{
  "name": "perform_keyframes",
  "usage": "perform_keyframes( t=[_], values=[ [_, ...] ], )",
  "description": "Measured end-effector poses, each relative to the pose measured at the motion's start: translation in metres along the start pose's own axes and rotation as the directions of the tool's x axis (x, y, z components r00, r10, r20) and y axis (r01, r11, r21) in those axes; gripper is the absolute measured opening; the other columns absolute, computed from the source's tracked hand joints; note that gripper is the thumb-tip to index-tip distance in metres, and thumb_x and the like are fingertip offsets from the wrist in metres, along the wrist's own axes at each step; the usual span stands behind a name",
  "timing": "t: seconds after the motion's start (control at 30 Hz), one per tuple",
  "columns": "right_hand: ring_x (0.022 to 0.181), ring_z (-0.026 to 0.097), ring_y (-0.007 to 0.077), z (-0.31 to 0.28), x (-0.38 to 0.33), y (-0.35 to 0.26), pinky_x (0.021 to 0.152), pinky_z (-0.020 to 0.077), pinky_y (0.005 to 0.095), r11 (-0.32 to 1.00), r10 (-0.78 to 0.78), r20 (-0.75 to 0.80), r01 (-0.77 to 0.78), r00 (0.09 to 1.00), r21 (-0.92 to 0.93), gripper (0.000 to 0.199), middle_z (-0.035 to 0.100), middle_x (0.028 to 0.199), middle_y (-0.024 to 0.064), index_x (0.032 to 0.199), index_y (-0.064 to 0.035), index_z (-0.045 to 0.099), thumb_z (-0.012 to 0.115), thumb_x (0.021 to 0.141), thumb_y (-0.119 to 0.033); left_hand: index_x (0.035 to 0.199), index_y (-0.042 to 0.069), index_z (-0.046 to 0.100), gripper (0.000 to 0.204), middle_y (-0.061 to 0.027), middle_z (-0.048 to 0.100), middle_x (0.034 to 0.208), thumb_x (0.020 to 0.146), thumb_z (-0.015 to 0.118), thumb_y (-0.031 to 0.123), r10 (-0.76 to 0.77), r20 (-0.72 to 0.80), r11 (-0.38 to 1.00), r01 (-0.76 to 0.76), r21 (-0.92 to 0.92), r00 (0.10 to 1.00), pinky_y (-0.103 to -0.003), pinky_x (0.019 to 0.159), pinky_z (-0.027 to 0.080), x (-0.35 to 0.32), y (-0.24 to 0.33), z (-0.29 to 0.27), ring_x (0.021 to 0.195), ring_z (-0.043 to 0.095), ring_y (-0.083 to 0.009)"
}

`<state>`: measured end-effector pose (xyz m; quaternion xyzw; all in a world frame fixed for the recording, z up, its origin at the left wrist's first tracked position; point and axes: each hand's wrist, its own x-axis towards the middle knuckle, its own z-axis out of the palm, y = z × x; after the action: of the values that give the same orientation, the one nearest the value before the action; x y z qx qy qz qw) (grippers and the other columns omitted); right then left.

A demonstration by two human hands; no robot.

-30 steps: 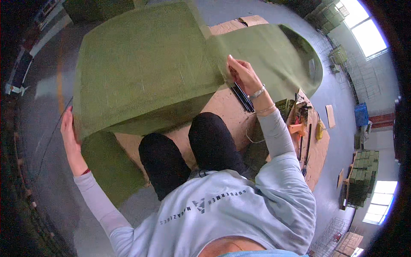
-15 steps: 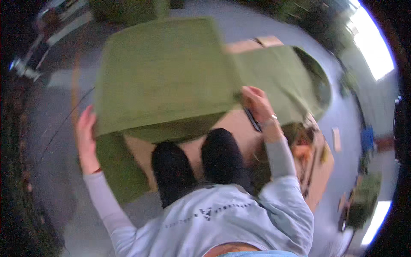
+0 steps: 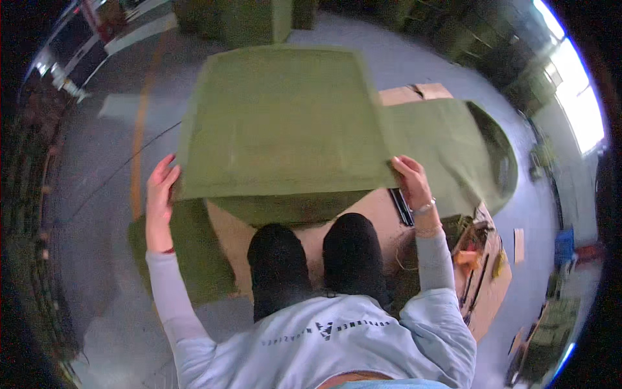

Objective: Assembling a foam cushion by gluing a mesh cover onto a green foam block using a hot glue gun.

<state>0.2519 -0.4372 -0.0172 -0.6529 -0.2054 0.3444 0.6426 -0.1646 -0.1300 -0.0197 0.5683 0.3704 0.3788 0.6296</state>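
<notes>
- We have the green panel (image 3: pixel 285 123) between our two hands, stretching away from us; its near edge runs straight across from the left hand (image 3: pixel 160 198) to the right hand (image 3: pixel 414 185).
- Its long axis seems to run left to right, though the wide lens bends the edges and we would not swear to it.
- Neither hand is clearly the nearer: our left is at the panel's near left corner, our right at its near right corner, so the panel lies to the right of one and to the left of the other.
- Our right hand has thumb and fingers bent around that corner, gripping it; our left has its fingers bent against the left edge, and we cannot tell whether they close on it.
- Below the near edge we see a darker green flap (image 3: pixel 285 207), in front of our knees (image 3: pixel 278 253).
- Under that is the brown board (image 3: pixel 379 209); dark strips (image 3: pixel 400 209) lie on it just beside our right hand, and an orange tool (image 3: pixel 468 260) lies toward its right edge.
- The rounded green piece (image 3: pixel 440 142) lies beyond our right hand, on the panel's right side.
</notes>
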Motion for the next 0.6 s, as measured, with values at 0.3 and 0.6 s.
perform_keyframes(
  t=[0.3,0.6],
  values=[
    [0.05,0.038,0.0041,-0.001,0.055,-0.01,0.046,0.0284,0.0222,0.999,0.013,-0.056,-0.015,0.998,-0.034,0.033,0.045,0.06,-0.0065,0.079,-0.003,0.061,0.06,0.085,-0.036,0.117,-0.001,0.05,0.045,-0.0014,0.057,0.104,0.087,0.058,0.031,-0.06,0.119,0.998,0.057,0.034,0.991,-0.025,0.08,0.041,0.048,-0.01,-0.028,0.094,0.053,-0.01],
    [0.057,0.047,0.0039,-0.008,0.08,0.017,0.052,0.0362,0.0195,0.994,-0.088,0.037,0.09,0.995,-0.061,0.024,0.054,0.069,-0.0048,0.083,-0.0015,0.062,0.061,0.085,-0.025,0.114,0.002,0.051,0.04,0.0019,0.057,0.094,0.083,0.064,0.024,-0.115,0.168,0.989,0.097,0.108,0.979,-0.02,0.071,0.041,0.076,-0.002,-0.016,0.082,0.053,-0.0061]
  ],
)
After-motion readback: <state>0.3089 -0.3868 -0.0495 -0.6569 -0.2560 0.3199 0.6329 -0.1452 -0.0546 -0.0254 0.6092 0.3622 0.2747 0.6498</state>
